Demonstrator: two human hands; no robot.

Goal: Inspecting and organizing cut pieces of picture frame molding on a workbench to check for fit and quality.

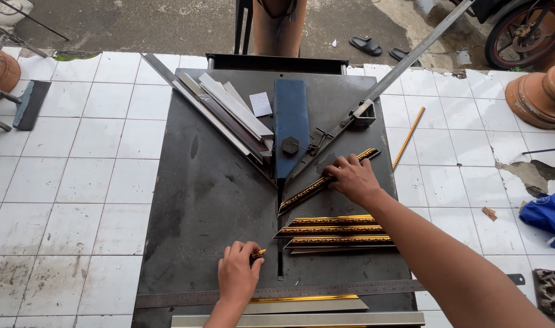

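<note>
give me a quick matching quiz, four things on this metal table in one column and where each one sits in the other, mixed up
Things:
1. right hand
2. left hand
3. steel ruler
4. paper slip

Places:
a. across the table's near edge
b. pressing a gold moulding strip laid slantwise by the blue guide
c. on grey strips at the far left
d. pinching a small gold offcut near the slot

Pairs: 1-b, 2-d, 3-a, 4-c
</note>
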